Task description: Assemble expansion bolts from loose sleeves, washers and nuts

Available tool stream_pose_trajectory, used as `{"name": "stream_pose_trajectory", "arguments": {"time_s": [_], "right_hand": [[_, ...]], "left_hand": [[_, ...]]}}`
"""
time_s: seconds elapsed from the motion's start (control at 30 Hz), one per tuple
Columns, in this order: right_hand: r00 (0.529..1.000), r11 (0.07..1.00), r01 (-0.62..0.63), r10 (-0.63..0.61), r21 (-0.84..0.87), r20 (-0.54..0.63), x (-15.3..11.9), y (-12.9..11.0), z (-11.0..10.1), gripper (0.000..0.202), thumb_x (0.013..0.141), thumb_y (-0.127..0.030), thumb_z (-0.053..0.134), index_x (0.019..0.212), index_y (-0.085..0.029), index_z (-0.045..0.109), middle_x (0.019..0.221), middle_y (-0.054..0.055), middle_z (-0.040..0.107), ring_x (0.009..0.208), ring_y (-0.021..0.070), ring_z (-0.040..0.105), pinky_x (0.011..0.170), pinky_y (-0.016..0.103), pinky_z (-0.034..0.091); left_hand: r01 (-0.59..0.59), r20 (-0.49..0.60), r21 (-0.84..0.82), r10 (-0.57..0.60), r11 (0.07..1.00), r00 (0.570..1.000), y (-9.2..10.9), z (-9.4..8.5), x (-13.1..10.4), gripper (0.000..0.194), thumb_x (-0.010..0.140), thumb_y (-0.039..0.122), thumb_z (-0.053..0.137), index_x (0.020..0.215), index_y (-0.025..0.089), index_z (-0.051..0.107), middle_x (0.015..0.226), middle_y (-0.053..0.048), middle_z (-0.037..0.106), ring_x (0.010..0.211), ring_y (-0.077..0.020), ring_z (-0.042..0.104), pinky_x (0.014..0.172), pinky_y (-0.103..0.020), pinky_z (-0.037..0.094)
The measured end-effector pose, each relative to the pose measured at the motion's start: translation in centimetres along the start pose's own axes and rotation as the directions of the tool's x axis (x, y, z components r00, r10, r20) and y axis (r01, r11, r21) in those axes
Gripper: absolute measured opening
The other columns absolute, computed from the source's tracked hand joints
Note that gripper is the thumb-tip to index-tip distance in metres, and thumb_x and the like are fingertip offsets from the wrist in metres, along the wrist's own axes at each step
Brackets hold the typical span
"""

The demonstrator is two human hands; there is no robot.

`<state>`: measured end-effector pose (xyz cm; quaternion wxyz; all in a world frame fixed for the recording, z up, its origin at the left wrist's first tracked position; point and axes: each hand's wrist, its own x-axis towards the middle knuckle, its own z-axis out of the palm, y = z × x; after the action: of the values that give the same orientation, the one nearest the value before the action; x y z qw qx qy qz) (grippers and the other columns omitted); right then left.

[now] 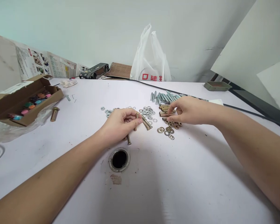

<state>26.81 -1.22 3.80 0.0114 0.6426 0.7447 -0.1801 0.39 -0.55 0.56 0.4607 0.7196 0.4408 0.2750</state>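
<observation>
1. Straight to the metal: tubular sleeves [163, 114], brass-toned, smooth, catching a shine along their sides.
2. The headed pins [146, 123] match them, glossy metal with bright highlights.
3. Over to the threaded bolts [164, 97], silvery-grey metal, duller in sheen.
4. Now flat washers [171, 130], thin metal, smooth-faced.
5. Here's the desk [189, 174], smooth with a soft sheen, and a metal ring [119, 170], scuffed and grimy, set in it.
6. Left side: matt cardboard carton [44, 107], crinkled clear plastic film [37, 124] beneath.
7. At the back, a thin, creased plastic carrier bag [151, 59], and printed paper [40, 63].
</observation>
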Motion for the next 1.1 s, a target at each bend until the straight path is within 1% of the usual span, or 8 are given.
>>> {"name": "stream_pose_trajectory", "arguments": {"time_s": [0.1,0.43,0.5,0.63,0.77,0.83,0.93,1.1], "right_hand": [[0.998,0.998,0.034,-0.036,0.044,0.045,0.3,-0.1,0.4,0.029,0.078,-0.045,0.06,0.096,-0.024,0.067,0.075,0.002,0.066,0.064,0.0141,0.059,0.052,0.025,0.04],[0.976,0.99,0.109,-0.124,0.091,0.181,1.2,0.2,1.3,0.022,0.084,-0.037,0.052,0.09,-0.018,0.064,0.071,0.003,0.064,0.059,0.0121,0.054,0.052,0.025,0.039],[0.983,0.988,0.127,-0.138,0.09,0.118,0.9,-0.1,1.2,0.023,0.086,-0.038,0.052,0.091,-0.017,0.062,0.073,0.003,0.063,0.06,0.0121,0.053,0.053,0.025,0.038],[0.963,0.938,0.223,-0.17,0.265,-0.208,0.3,-1.8,1.1,0.031,0.093,-0.046,0.045,0.094,-0.015,0.053,0.07,0.003,0.058,0.055,0.009,0.047,0.051,0.023,0.034],[0.836,0.628,0.519,-0.233,0.58,-0.497,0.3,-5.2,2.6,0.037,0.098,-0.05,0.033,0.093,-0.014,0.045,0.07,0.002,0.055,0.059,0.0079,0.048,0.057,0.022,0.039],[0.813,0.521,0.569,-0.243,0.636,-0.529,0.7,-6.9,3.8,0.035,0.098,-0.048,0.035,0.095,-0.014,0.042,0.073,0.002,0.057,0.063,0.008,0.051,0.06,0.021,0.042],[0.811,0.494,0.578,-0.262,0.649,-0.523,1.3,-8.5,5.1,0.031,0.099,-0.046,0.034,0.099,-0.015,0.038,0.078,0.002,0.057,0.064,0.0076,0.052,0.061,0.021,0.043],[0.786,0.595,0.605,-0.343,0.528,-0.515,1.0,-8.7,4.5,0.024,0.099,-0.039,0.034,0.101,-0.016,0.039,0.08,0.002,0.058,0.067,0.009,0.053,0.062,0.022,0.041]], "left_hand": [[0.022,0.051,0.037,-0.024,0.999,0.998,0.3,-0.1,-0.2,0.02,0.078,0.034,0.067,0.086,0.016,0.068,0.063,0.001,0.058,0.046,-0.0027,0.041,0.046,-0.015,0.037],[0.089,0.115,0.094,-0.099,0.992,0.988,0.4,-1.0,-0.1,0.02,0.076,0.035,0.069,0.083,0.016,0.068,0.059,0.002,0.053,0.047,-0.0044,0.046,0.043,-0.015,0.034],[0.084,0.116,0.115,-0.098,0.99,0.988,0.3,-1.0,-0.1,0.021,0.076,0.036,0.068,0.083,0.016,0.069,0.058,0.002,0.051,0.046,-0.0042,0.045,0.041,-0.016,0.032],[0.101,0.137,0.098,-0.114,0.99,0.984,0.3,-1.1,-0.2,0.022,0.076,0.037,0.068,0.083,0.015,0.069,0.055,0.002,0.047,0.044,-0.0048,0.043,0.04,-0.016,0.03],[0.118,0.17,0.069,-0.128,0.991,0.977,0.3,-1.1,-0.2,0.025,0.075,0.038,0.068,0.085,0.015,0.069,0.058,0.001,0.05,0.046,-0.0072,0.046,0.041,-0.018,0.032],[0.105,0.16,0.087,-0.118,0.991,0.98,0.3,-1.1,-0.2,0.026,0.076,0.039,0.068,0.085,0.014,0.068,0.057,0.001,0.05,0.045,-0.0077,0.046,0.04,-0.018,0.032],[0.111,0.155,0.097,-0.126,0.989,0.98,0.3,-1.1,-0.1,0.028,0.075,0.041,0.068,0.077,0.014,0.064,0.054,0.001,0.047,0.043,-0.0073,0.042,0.039,-0.018,0.03],[0.117,0.163,0.076,-0.128,0.99,0.978,0.5,-1.0,-0.2,0.027,0.075,0.04,0.068,0.076,0.013,0.063,0.052,0.002,0.043,0.043,-0.0062,0.037,0.039,-0.018,0.031]]}}
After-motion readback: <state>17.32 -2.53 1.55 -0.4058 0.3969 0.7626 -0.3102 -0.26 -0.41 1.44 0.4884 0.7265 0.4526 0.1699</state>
